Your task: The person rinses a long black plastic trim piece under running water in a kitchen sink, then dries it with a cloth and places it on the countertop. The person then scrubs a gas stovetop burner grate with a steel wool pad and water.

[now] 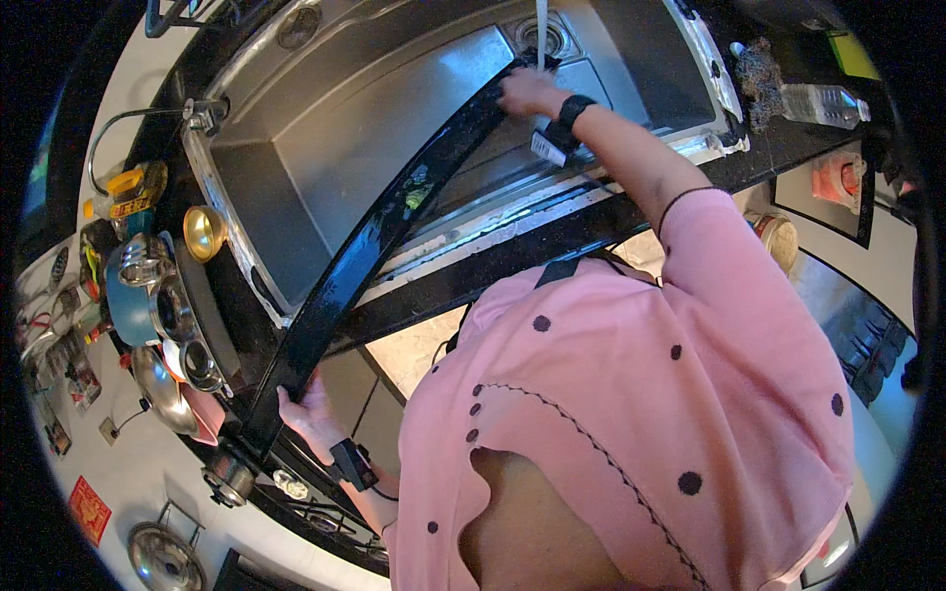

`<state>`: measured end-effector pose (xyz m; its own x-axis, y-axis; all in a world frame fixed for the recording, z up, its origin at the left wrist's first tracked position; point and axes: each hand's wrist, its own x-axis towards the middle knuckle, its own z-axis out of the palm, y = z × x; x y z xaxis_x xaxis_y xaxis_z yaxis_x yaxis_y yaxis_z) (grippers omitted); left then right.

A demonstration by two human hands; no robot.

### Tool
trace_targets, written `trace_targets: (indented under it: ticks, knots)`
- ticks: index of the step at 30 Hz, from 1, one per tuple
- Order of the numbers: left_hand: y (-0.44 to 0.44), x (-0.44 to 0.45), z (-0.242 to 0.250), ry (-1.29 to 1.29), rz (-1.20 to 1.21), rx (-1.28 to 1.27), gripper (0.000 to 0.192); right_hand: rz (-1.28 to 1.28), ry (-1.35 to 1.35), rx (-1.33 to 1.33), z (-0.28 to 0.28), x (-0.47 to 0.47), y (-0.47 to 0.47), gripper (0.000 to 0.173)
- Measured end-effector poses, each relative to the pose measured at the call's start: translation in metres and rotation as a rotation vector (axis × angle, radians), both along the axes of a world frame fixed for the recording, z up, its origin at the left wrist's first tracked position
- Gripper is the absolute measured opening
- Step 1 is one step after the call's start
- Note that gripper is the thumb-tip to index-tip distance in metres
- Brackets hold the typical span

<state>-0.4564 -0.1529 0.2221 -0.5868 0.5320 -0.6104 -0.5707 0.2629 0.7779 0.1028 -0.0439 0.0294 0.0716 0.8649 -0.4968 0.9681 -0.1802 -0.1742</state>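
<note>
A long, glossy black panel [369, 244], wet on its surface, slants across a stainless steel sink [340, 148]. My left hand [310, 417] holds its lower end, beyond the sink's near left corner. At the upper end, my right hand [528, 92] grips the panel close to the drain [543, 37]. A thin stream of water [542, 33] falls beside my right hand. What kind of part the panel is, I cannot tell.
Left of the sink stand a faucet [207, 114], a gold-coloured bowl [205, 233], a yellow-capped bottle [129, 188] and stacked metal cookware [170, 310]. A clear plastic bottle [820, 105] lies at the right beside a scouring pad [760, 81]. A lidded pot [229, 476] is near the panel's lower end.
</note>
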Motion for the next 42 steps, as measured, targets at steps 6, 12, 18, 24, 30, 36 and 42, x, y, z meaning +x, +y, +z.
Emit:
trace_targets:
  ticks: [6, 12, 18, 24, 30, 36, 42]
  knots:
    - [-0.009, -0.022, 0.017, 0.031, -0.011, -0.085, 0.049, -0.497, 0.039, 0.091, -0.074, 0.065, 0.009, 0.047]
    - [-0.014, -0.046, 0.038, 0.045, 0.047, -0.034, 0.048, -0.421, 0.161, -0.058, -0.086, 0.088, 0.019, 0.038]
    - [-0.011, -0.053, 0.056, 0.077, 0.025, -0.003, 0.043, -0.470, 0.175, 0.131, -0.015, 0.124, -0.002, 0.028]
    - [0.015, -0.025, 0.056, 0.116, -0.210, 0.036, 0.036, -0.754, 0.515, 0.167, 0.079, 0.185, -0.063, 0.018]
    - [0.064, -0.012, 0.043, -0.041, -0.274, 0.039, 0.030, -1.282, 1.130, 0.426, 0.128, 0.223, -0.138, 0.019]
    - [0.119, 0.032, 0.005, -0.129, -0.356, 0.073, 0.031, -1.587, 1.686, 0.935, 0.165, 0.224, -0.169, 0.029]
    - [0.153, 0.092, -0.016, -0.247, -0.434, 0.092, 0.030, -1.293, 1.885, 1.282, 0.195, 0.209, -0.177, 0.058]
